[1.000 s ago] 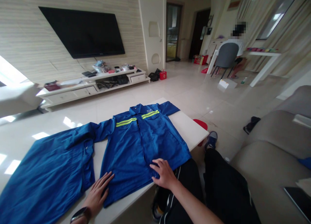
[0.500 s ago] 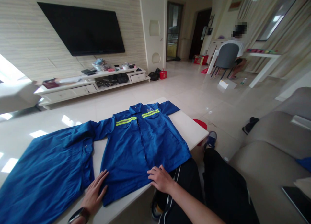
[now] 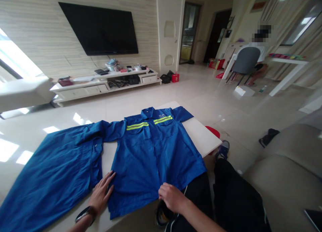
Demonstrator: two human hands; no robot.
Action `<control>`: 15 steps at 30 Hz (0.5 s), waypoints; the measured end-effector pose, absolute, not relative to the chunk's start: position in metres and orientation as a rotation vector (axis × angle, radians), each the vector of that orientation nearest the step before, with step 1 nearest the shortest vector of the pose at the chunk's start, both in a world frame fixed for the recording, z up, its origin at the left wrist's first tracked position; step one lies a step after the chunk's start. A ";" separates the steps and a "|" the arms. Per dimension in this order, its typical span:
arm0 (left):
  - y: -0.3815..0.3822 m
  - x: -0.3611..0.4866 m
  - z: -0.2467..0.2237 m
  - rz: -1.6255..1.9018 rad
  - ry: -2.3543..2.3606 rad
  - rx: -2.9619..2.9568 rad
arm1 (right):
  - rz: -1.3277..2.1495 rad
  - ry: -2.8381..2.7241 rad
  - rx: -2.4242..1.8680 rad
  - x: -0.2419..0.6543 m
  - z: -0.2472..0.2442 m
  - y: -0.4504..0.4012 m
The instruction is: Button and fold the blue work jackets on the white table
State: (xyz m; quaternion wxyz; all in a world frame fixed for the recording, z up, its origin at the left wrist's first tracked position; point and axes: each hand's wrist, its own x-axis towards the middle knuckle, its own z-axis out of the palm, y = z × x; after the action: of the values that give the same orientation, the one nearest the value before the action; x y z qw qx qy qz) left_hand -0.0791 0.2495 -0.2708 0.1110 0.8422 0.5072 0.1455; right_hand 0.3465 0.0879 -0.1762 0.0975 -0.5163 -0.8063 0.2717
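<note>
A blue work jacket [image 3: 141, 168] lies face up on the white table, with yellow-green reflective stripes across its chest and its collar away from me. My left hand [image 3: 102, 191] rests flat with fingers stretched out at the jacket's left side edge, a dark watch on the wrist. At the bottom hem, by the lower end of the front opening, my right hand [image 3: 172, 196] has its fingers curled together on the jacket's edge. The fingertips are partly hidden. Left of the jacket lies a second blue garment [image 3: 57, 168], spread flat, with a gathered edge facing my left hand.
The white table [image 3: 205, 134] has a corner at the right, near a red stool [image 3: 213, 131]. My legs are beside its front edge, with a grey sofa [image 3: 284, 178] to the right. Farther off are a TV cabinet [image 3: 85, 91] and a seated person [image 3: 261, 51].
The view has turned slightly left, so everything sits farther right. My right hand's fingers have gone from spread on the hem to curled together there. My left hand stays at the jacket's side.
</note>
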 end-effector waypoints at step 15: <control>0.306 0.000 -0.202 0.394 1.770 2.312 | 1.001 -2.669 -1.498 0.341 -0.113 0.069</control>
State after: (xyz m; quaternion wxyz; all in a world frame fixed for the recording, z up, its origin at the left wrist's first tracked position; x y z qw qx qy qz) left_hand -0.0002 0.3063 -0.2021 0.1016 0.7829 0.5992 0.1334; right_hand 0.3414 0.0695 -0.1132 -0.0394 -0.4648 -0.8282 0.3107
